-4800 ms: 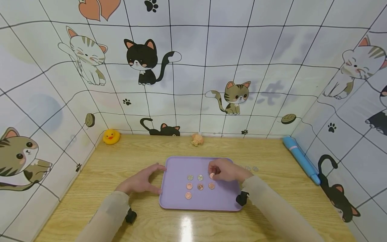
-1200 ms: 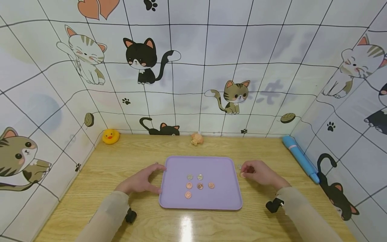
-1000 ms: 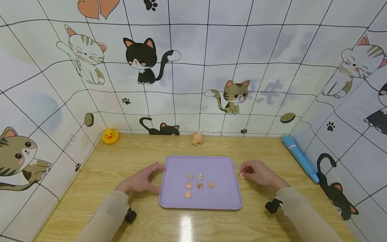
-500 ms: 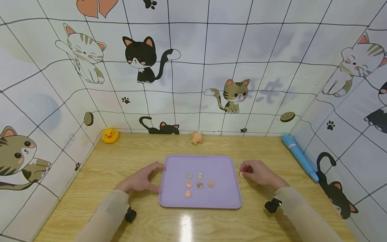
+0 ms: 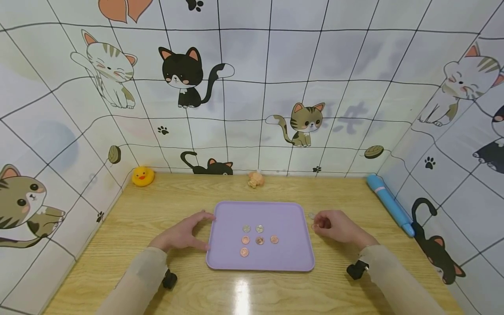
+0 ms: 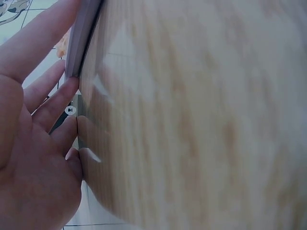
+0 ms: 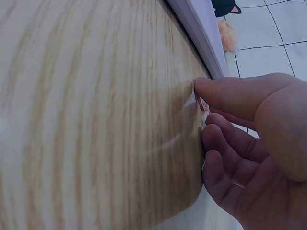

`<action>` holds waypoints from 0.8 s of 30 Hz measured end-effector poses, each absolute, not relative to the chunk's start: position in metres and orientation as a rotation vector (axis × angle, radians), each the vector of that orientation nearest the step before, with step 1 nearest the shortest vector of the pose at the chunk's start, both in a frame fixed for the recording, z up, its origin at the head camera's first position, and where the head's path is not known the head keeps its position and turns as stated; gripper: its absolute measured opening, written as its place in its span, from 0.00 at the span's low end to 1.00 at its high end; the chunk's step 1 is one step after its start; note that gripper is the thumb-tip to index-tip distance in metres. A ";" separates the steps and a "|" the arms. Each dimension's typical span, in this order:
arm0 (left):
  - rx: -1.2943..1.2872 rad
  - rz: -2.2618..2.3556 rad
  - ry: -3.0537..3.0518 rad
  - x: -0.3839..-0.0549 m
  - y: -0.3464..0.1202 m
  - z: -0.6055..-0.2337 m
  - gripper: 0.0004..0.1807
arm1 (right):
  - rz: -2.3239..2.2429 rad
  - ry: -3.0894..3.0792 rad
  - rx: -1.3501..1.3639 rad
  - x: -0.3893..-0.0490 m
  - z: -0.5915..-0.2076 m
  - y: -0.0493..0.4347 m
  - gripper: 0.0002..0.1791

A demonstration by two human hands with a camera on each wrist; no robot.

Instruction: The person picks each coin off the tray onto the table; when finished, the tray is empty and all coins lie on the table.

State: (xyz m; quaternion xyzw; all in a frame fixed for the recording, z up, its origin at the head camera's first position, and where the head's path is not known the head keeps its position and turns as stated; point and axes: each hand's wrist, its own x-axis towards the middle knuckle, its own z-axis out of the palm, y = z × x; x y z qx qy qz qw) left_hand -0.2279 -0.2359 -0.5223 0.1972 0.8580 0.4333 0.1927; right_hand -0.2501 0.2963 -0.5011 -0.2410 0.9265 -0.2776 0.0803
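I see pale walls on three sides: the far wall (image 5: 246, 52), the left wall (image 5: 23, 140) and the right wall (image 5: 484, 218), all crossed by thin dark lines. On the far wall are printed a black cat (image 5: 183, 70), more to the left, and a brown cat (image 5: 307, 120), more to the right. The table (image 5: 173, 201) is of light wood with grain. At its near middle I notice a white glare (image 5: 242, 297).

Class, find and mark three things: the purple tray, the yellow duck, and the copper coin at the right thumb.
Purple tray (image 5: 283, 255): head view, bare floor, lower right.
Yellow duck (image 5: 143, 176): head view, front, by the beak.
Copper coin (image 7: 204, 104): right wrist view, visible part of its face.
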 end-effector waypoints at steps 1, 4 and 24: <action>0.554 1.214 2.411 -0.228 -0.236 -0.523 0.48 | -0.825 2.775 -0.717 -0.250 -0.502 0.297 0.05; 0.551 1.207 2.418 -0.227 -0.237 -0.523 0.48 | -0.824 2.782 -0.717 -0.249 -0.504 0.297 0.06; 0.536 1.215 2.403 -0.228 -0.237 -0.523 0.47 | -0.827 2.786 -0.760 -0.250 -0.503 0.298 0.05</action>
